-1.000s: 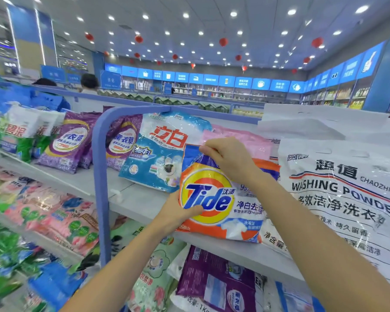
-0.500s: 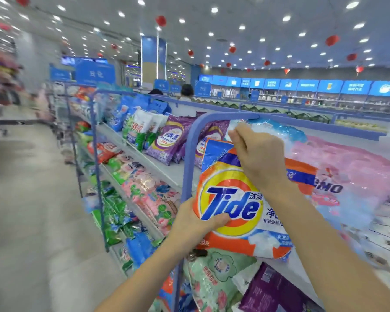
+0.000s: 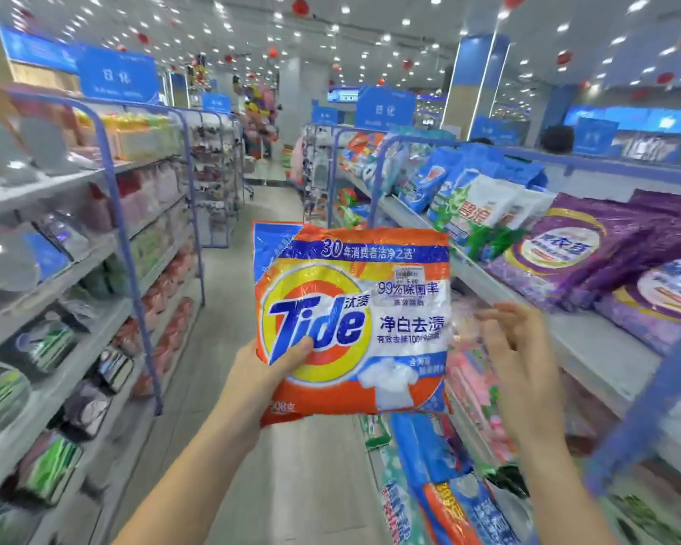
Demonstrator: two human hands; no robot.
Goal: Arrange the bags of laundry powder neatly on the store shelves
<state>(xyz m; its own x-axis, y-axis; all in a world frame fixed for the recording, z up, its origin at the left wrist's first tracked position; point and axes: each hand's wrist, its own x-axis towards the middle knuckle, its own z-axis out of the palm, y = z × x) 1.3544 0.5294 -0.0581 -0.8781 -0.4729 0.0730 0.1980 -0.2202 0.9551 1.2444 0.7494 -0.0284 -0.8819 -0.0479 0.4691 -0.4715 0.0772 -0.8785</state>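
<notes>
The left hand [image 3: 260,381] grips the upright bag [image 3: 354,308] by its lower corner, the right hand [image 3: 516,348] spread loose beside it, nearer the shelf [image 3: 590,340].

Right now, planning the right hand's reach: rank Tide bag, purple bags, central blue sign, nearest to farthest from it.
1. Tide bag, beside the right hand.
2. Purple bags, right shelf.
3. Central blue sign, far down aisle.
</notes>
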